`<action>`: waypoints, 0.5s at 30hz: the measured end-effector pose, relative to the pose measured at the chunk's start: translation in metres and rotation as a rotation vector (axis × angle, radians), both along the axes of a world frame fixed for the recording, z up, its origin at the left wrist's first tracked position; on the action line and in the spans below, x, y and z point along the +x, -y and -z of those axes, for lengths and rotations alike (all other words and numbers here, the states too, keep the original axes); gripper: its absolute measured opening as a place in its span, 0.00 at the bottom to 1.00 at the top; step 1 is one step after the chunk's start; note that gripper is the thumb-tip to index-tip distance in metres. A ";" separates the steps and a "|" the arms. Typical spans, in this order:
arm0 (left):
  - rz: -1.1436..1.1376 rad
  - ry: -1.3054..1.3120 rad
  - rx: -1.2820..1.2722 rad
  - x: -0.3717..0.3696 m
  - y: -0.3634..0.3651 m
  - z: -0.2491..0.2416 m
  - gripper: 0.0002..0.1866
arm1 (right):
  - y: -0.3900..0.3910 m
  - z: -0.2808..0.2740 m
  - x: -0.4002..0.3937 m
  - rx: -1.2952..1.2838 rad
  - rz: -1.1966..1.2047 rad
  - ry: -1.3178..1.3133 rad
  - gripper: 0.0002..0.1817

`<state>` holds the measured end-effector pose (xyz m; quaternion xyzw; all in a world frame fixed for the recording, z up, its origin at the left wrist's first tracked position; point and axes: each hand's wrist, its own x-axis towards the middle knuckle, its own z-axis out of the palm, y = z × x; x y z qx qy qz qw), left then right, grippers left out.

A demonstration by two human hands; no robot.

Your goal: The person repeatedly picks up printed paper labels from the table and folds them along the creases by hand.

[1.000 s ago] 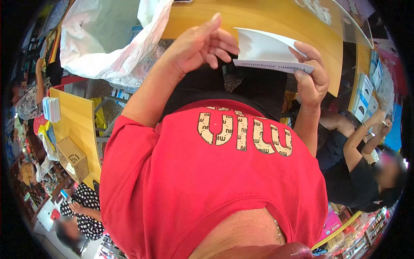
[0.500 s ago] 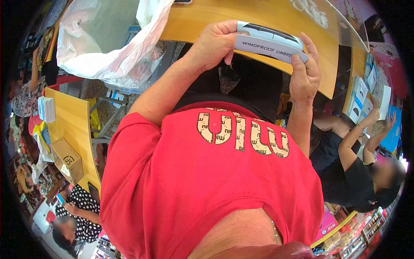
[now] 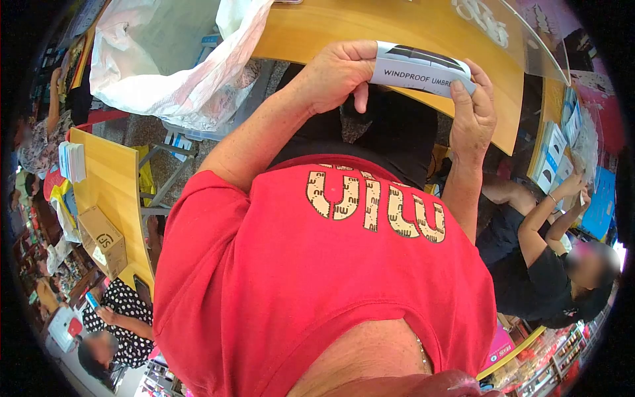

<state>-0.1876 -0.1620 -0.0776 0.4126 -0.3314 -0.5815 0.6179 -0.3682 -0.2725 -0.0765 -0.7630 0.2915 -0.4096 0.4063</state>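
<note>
Both of my hands hold a long white and grey umbrella box above the front edge of the wooden table. "WINDPROOF UMBRE" reads upright on its side, and a dark umbrella picture shows on its upper face. My left hand grips the box's left end between thumb and fingers, another finger pointing down. At the other end, my right hand has its thumb on the near face and its fingers behind, covering the last letters. Whether the box is empty or filled cannot be seen.
A large white plastic bag stands open at the upper left. On the left table are a cardboard box and a stack of cards. A clear panel edges the table. Two co-workers sit left and right.
My hands and the box have shifted slightly right, and the box has turned so its dark lower edge is hidden. The right co-worker's hands have moved closer together.
</note>
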 end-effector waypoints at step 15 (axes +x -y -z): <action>0.026 0.081 -0.025 0.007 0.001 -0.005 0.13 | 0.001 -0.006 -0.001 0.082 0.020 -0.065 0.08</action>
